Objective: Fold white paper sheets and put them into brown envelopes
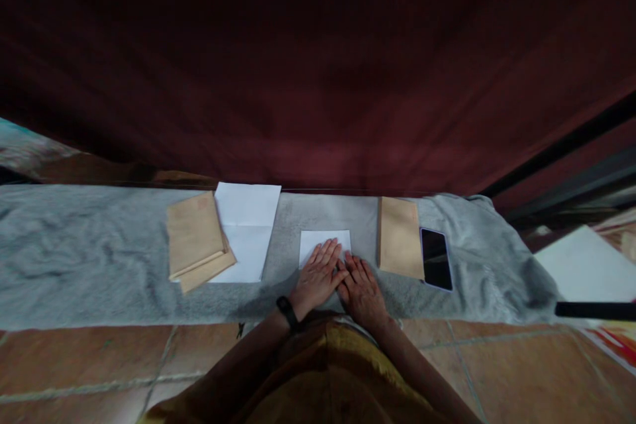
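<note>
A folded sheet of white paper lies on the grey cloth in front of me. My left hand, with a black band on its wrist, rests flat on that paper, fingers stretched out. Close beside it, my right hand lies flat with its fingertips at the paper's right edge; the thumbs meet or nearly meet. Part of the paper is hidden under the hands. Neither hand grips anything.
Left of the hands are white sheets with a crease and several brown envelopes overlapping them. To the right lie a brown envelope stack and a phone. A grey cloth covers the narrow surface; a dark red curtain hangs behind.
</note>
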Action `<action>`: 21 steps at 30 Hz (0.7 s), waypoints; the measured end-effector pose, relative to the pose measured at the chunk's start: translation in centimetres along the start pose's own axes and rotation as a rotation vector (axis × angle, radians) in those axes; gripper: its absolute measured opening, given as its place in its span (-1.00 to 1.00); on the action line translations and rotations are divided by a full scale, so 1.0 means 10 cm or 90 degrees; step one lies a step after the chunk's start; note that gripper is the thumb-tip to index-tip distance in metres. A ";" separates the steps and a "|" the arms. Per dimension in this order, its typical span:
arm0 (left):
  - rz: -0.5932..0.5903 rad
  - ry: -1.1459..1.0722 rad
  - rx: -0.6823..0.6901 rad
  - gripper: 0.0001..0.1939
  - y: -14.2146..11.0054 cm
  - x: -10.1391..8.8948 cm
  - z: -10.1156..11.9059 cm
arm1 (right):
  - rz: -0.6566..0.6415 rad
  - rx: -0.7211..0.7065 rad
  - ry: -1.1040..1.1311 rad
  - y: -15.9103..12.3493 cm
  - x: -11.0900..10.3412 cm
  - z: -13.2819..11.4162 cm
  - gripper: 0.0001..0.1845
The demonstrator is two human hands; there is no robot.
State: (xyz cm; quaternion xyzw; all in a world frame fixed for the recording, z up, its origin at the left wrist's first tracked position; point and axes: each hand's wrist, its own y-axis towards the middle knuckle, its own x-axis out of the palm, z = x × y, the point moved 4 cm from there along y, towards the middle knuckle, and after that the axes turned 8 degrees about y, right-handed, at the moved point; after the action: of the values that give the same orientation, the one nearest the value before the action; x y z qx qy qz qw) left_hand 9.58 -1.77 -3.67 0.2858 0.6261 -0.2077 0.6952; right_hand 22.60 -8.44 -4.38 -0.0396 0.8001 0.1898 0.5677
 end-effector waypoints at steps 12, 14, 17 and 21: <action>0.013 0.056 -0.105 -0.34 -0.01 0.00 -0.35 | 0.009 0.018 0.018 0.00 -0.06 -0.03 -0.43; 0.011 0.057 -0.106 -0.34 -0.01 0.00 -0.36 | -0.001 0.020 0.022 0.00 -0.05 -0.03 -0.44; 0.006 0.058 -0.108 -0.34 -0.01 0.01 -0.35 | -0.002 0.035 0.031 0.06 -0.04 -0.05 -0.45; -0.007 0.058 -0.099 -0.34 0.00 0.03 -0.34 | 0.004 0.022 0.064 0.24 0.00 -0.09 -0.45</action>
State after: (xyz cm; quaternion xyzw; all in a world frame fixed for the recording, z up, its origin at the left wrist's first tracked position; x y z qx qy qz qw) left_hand 7.09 0.48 -4.17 0.2365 0.6730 -0.1488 0.6848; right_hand 21.13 -6.51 -3.50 -0.0363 0.8309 0.1754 0.5268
